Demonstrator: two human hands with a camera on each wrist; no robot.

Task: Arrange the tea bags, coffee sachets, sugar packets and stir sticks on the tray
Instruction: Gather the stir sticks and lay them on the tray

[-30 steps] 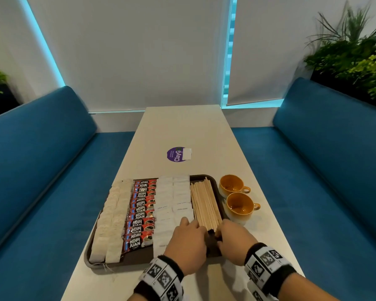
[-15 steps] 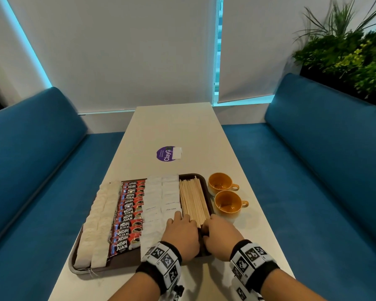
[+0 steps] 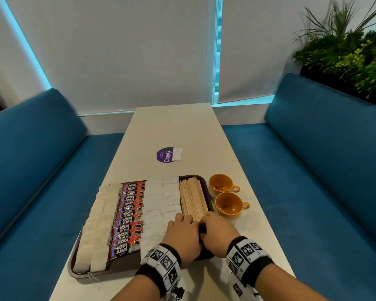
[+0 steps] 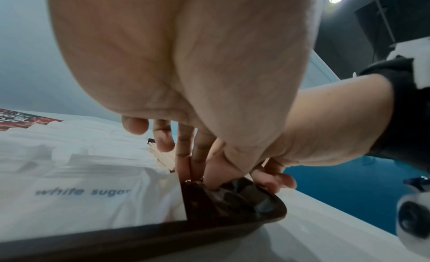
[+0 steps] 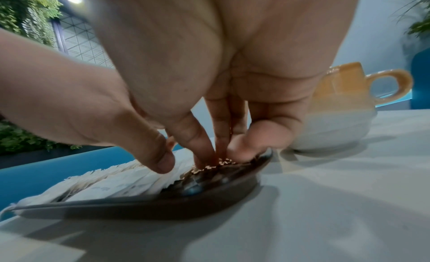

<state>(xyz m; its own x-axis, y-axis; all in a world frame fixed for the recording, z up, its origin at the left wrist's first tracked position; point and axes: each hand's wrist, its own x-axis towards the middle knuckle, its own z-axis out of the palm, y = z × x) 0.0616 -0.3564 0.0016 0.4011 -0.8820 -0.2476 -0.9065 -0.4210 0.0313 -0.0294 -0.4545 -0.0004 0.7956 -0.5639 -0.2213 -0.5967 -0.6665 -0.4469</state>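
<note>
Two hands: both at the near right corner of the tray, side by side, backs up in the head view.
Left hand (image 3: pixel 182 235): fingers extended downward, tips set against the near ends of the stir sticks; released grip, nothing clasped.
Right hand (image 3: pixel 220 233): fingers (image 5: pixel 204 144) straight and pointing down onto the stick ends, thumb resting at the sugar packets' edge; released grip, nothing clasped.
Wristbands: black bands with black-and-white coded squares on each wrist (image 3: pixel 163 260).
Tray (image 3: pixel 122 267): dark brown, lying flat on the table near its front edge.
Stir sticks (image 3: pixel 191 197): pale wooden bundle, laid lengthwise along the tray's right side.
Sugar packets (image 3: pixel 161 200): white, printed "white sugar", two overlapping columns just left of the sticks.
Coffee sachets (image 3: pixel 128 218): red and black, marked "KOPI JUAN", one overlapping column left of the sugar.
Tea bags (image 3: pixel 96 227): off-white, two columns at the tray's left side; strings trail over the near rim.
Cups: two orange cups on the table just right of the tray, nearer one (image 3: pixel 229 204) and farther one (image 3: pixel 221 184), handles to the right.
Table (image 3: pixel 182 131): long, cream-coloured.
Sticker (image 3: pixel 166 154): round purple "ClayGo" mark beyond the tray, mid-table.
Seating: blue benches (image 3: pixel 313 159) on both sides.
Plants (image 3: pixel 345 53): green foliage behind the right bench.
</note>
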